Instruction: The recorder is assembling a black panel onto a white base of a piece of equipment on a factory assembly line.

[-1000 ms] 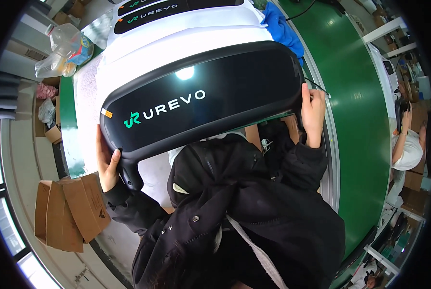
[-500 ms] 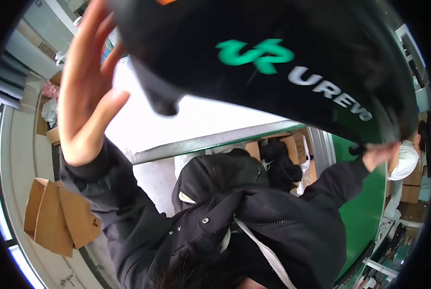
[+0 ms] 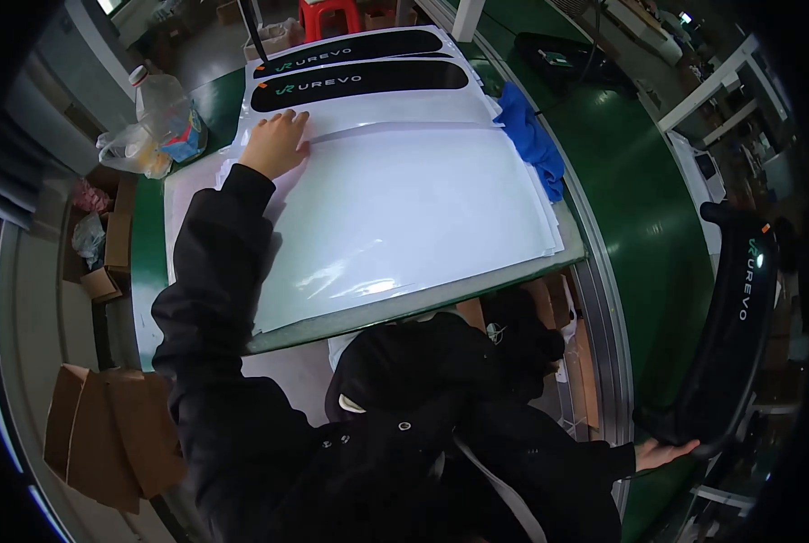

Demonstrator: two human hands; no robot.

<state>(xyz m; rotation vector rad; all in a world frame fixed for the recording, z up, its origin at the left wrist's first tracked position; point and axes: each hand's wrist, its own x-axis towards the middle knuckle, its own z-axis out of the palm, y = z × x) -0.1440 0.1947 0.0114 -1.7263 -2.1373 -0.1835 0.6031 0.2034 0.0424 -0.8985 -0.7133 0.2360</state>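
Observation:
My left hand (image 3: 278,145) rests on the stack of glossy white sheets (image 3: 404,208), its fingers bent and a little apart. It is at the lower edge of a sheet carrying a long black decal strip (image 3: 359,85) with light lettering. A second black decal strip (image 3: 368,49) lies just beyond it. Out to the right, my right hand (image 3: 665,454) has its fingers under the near end of a long, curved black panel (image 3: 730,335) with green and white printing. The panel slants away over the right edge of the green surface; the thumb's grip is partly hidden.
A clear plastic jug (image 3: 156,109) stands at the table's left corner. A blue cloth (image 3: 529,136) lies at the sheets' right edge. Another black panel (image 3: 567,59) is on the green belt (image 3: 635,190). Open cardboard boxes (image 3: 106,434) stand on the lower left floor.
The black panel has swung from close in front of me to my far right, with my right hand at its end. My left hand has left it and come down onto the sheets.

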